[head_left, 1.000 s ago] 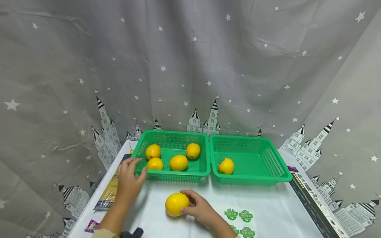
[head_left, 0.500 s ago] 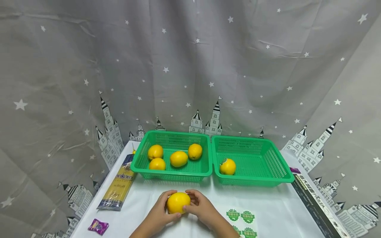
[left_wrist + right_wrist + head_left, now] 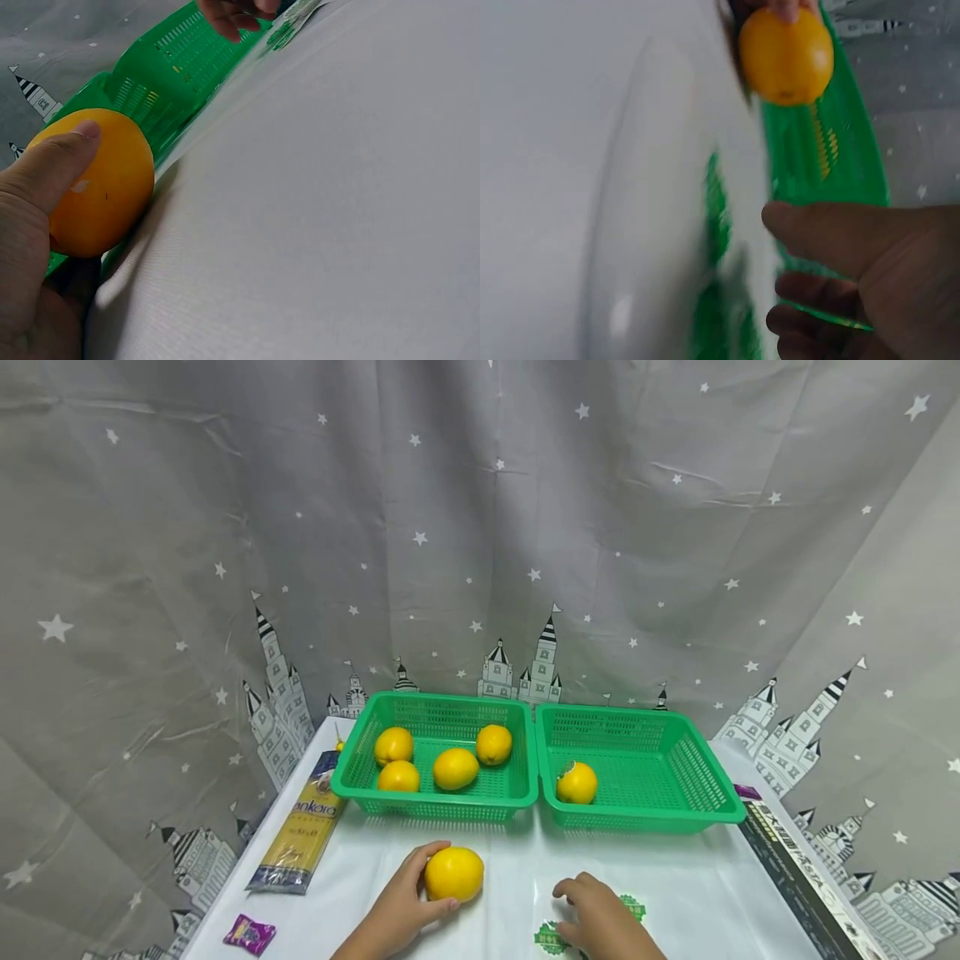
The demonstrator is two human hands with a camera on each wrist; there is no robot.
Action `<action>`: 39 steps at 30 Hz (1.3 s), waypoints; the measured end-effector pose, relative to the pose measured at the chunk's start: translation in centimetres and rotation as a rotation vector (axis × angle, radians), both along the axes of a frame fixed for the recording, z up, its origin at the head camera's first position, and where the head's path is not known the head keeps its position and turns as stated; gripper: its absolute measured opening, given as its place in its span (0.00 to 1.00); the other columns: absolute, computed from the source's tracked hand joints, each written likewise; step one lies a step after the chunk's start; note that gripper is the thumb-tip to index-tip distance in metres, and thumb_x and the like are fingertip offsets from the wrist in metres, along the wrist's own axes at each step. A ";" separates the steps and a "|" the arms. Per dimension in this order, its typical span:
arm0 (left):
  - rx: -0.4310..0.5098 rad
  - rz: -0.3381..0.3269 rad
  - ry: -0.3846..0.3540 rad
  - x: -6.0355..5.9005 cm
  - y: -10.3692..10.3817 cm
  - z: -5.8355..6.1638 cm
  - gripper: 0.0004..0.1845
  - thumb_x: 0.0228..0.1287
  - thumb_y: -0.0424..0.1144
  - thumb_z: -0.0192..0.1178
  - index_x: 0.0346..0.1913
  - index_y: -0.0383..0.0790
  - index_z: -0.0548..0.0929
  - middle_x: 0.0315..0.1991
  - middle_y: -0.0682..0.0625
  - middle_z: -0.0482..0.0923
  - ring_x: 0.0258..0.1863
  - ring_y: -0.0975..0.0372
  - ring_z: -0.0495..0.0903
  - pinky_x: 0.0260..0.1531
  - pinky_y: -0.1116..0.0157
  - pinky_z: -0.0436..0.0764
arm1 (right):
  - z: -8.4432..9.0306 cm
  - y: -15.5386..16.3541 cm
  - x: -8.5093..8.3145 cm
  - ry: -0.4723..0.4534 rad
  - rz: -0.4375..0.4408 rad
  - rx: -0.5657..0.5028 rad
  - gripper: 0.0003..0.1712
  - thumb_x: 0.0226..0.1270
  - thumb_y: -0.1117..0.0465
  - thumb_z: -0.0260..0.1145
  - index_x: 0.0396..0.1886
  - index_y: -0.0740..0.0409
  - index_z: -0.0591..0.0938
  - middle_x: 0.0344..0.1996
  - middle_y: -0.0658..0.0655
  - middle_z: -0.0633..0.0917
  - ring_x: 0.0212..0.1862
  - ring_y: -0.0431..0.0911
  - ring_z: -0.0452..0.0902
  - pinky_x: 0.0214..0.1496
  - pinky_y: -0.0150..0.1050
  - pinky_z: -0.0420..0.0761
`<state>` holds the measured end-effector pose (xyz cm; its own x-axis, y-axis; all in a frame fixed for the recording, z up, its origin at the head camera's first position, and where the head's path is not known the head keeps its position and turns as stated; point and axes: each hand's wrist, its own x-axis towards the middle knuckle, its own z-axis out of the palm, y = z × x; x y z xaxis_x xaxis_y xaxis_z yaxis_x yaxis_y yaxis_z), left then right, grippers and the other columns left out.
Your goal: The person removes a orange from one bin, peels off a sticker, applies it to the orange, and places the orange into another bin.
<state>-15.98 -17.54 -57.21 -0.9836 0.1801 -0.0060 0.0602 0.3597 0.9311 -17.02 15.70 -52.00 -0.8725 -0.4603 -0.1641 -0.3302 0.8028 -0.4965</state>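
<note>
Both forearms come in from the near edge bare, with no sleeve, watch or ring in view. The left hand (image 3: 401,902) and the right hand (image 3: 600,918) are ungloved, with short, plain nails; the left thumbnail shows unpainted in the left wrist view.

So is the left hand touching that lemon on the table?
Touching. The left wrist view shows the left hand with its thumb pressed against the lemon.

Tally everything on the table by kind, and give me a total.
Round yellow lemons: 6, one in the left hand's grip
Green plastic mesh baskets: 2
Yellow spaghetti packet: 1
Small purple sweet wrapper: 1
Green round stickers: 2 visible, by the right hand
Dark pasta box: 1
Total: 13
</note>
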 end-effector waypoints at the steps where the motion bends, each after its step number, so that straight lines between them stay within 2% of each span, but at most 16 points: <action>1: -0.001 0.001 0.000 0.0 0.0 0.0 0.47 0.56 0.52 0.80 0.75 0.48 0.68 0.75 0.42 0.66 0.75 0.44 0.68 0.73 0.45 0.66 | -0.4 0.5 0.0 -0.007 0.022 -0.007 0.18 0.59 0.55 0.80 0.48 0.53 0.87 0.36 0.47 0.80 0.36 0.41 0.73 0.42 0.42 0.80; 5: -0.003 0.001 0.000 0.1 -0.1 0.0 0.47 0.56 0.53 0.80 0.75 0.47 0.67 0.74 0.41 0.66 0.74 0.44 0.68 0.73 0.45 0.66 | -1.9 1.8 0.0 -0.021 0.150 -0.063 0.17 0.60 0.52 0.80 0.47 0.49 0.88 0.38 0.44 0.82 0.39 0.37 0.72 0.43 0.38 0.78; 7: -0.008 0.001 -0.002 0.0 -0.1 0.0 0.47 0.56 0.53 0.79 0.76 0.48 0.67 0.74 0.41 0.66 0.75 0.44 0.68 0.73 0.45 0.66 | -2.4 2.1 0.0 -0.003 0.187 -0.056 0.18 0.60 0.51 0.81 0.48 0.47 0.88 0.40 0.42 0.82 0.40 0.36 0.71 0.46 0.39 0.78; 10: -0.013 0.005 0.001 -0.1 -0.1 0.0 0.47 0.55 0.54 0.80 0.75 0.49 0.68 0.74 0.42 0.66 0.75 0.44 0.67 0.74 0.45 0.65 | -2.3 1.8 0.0 -0.004 0.172 -0.015 0.21 0.59 0.51 0.81 0.52 0.43 0.86 0.39 0.40 0.79 0.39 0.37 0.69 0.45 0.39 0.76; 15: -0.011 0.011 0.024 -0.4 -0.2 0.0 0.46 0.55 0.54 0.80 0.75 0.51 0.68 0.74 0.43 0.67 0.75 0.44 0.68 0.74 0.45 0.66 | -1.4 0.5 0.0 -0.057 0.111 0.077 0.24 0.58 0.53 0.81 0.55 0.40 0.85 0.37 0.41 0.77 0.37 0.42 0.66 0.43 0.40 0.75; 20: -0.010 0.009 0.019 -0.3 0.0 -0.2 0.47 0.55 0.54 0.80 0.75 0.51 0.68 0.75 0.42 0.66 0.75 0.44 0.68 0.74 0.45 0.65 | -1.1 -0.1 0.0 -0.088 0.090 0.132 0.21 0.59 0.56 0.79 0.52 0.40 0.85 0.35 0.43 0.76 0.37 0.44 0.66 0.42 0.42 0.76; 27: -0.011 0.012 -0.007 0.0 0.1 -0.2 0.47 0.54 0.54 0.80 0.75 0.51 0.68 0.75 0.42 0.66 0.75 0.43 0.67 0.74 0.44 0.65 | -1.4 -0.3 0.0 -0.081 0.098 0.127 0.18 0.58 0.58 0.78 0.47 0.41 0.85 0.33 0.44 0.76 0.36 0.44 0.67 0.40 0.41 0.75; 30: -0.006 0.014 -0.013 0.1 0.1 -0.2 0.47 0.54 0.54 0.80 0.75 0.51 0.68 0.75 0.42 0.65 0.76 0.43 0.67 0.74 0.44 0.65 | -1.4 -0.1 0.0 -0.071 0.102 0.099 0.12 0.61 0.58 0.77 0.43 0.43 0.84 0.31 0.43 0.76 0.34 0.42 0.66 0.39 0.40 0.74; 34: -0.004 0.015 -0.012 0.2 0.1 -0.1 0.47 0.55 0.54 0.80 0.75 0.50 0.68 0.75 0.42 0.65 0.76 0.43 0.66 0.74 0.44 0.64 | -1.7 0.7 -0.2 -0.031 0.132 0.007 0.06 0.67 0.60 0.73 0.33 0.45 0.82 0.27 0.40 0.74 0.31 0.38 0.65 0.37 0.36 0.70; 36: -0.003 0.016 -0.011 0.2 0.1 -0.1 0.47 0.55 0.54 0.80 0.75 0.50 0.68 0.75 0.41 0.65 0.76 0.43 0.66 0.74 0.44 0.64 | -1.4 1.1 -0.2 -0.057 0.135 -0.048 0.08 0.68 0.61 0.71 0.30 0.45 0.81 0.25 0.39 0.75 0.30 0.36 0.66 0.36 0.35 0.70; 39: -0.006 0.018 -0.007 0.2 0.0 -0.1 0.47 0.54 0.54 0.80 0.75 0.49 0.68 0.76 0.41 0.65 0.76 0.43 0.66 0.74 0.43 0.65 | 0.0 1.7 -0.1 -0.153 0.141 -0.114 0.07 0.70 0.61 0.70 0.32 0.48 0.81 0.26 0.40 0.78 0.30 0.35 0.68 0.35 0.35 0.72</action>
